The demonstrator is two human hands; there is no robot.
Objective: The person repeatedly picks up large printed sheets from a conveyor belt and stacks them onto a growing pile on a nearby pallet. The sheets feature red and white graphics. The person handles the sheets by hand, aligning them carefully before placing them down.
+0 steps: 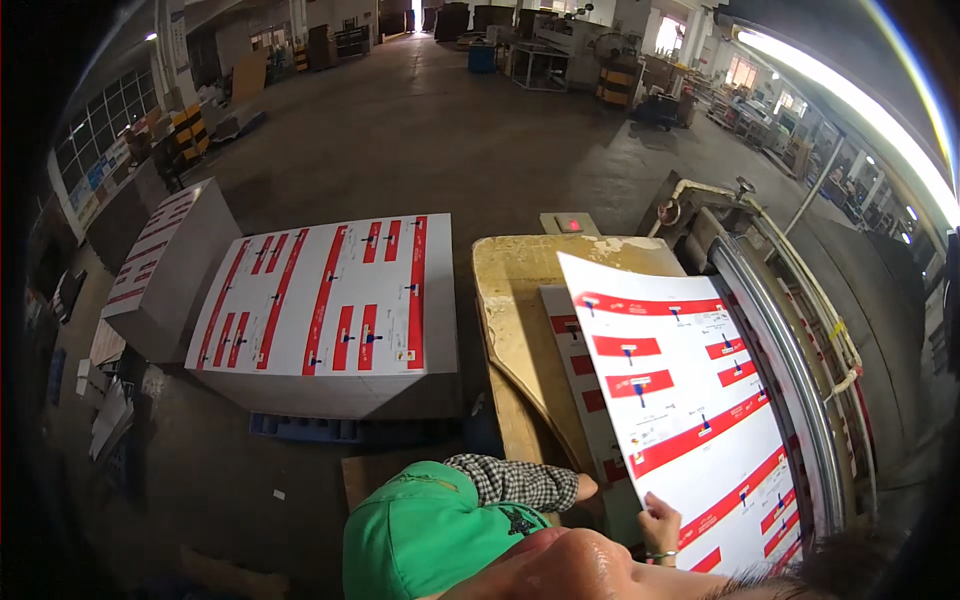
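A large white printed sheet [690, 420] with red bands and small blue marks slants up beside the metal roller of a machine. My right hand [658, 525], with a band at its wrist, is closed on the sheet's near left edge. From a checkered sleeve my left hand [586, 488] reaches toward the underside of the same sheet. Its fingers are hidden in shadow, so I cannot tell what they touch. Under the raised sheet, more printed sheets [575, 350] lie on the worn yellowish machine table [510, 290].
A tall stack of matching printed sheets [320, 295] stands on a blue pallet [310, 428] to the left, with another stack [165, 250] beyond it. At right run the shiny roller [790, 370] and bent pipes [800, 270]. A small box with a red light [573, 224] sits behind the table.
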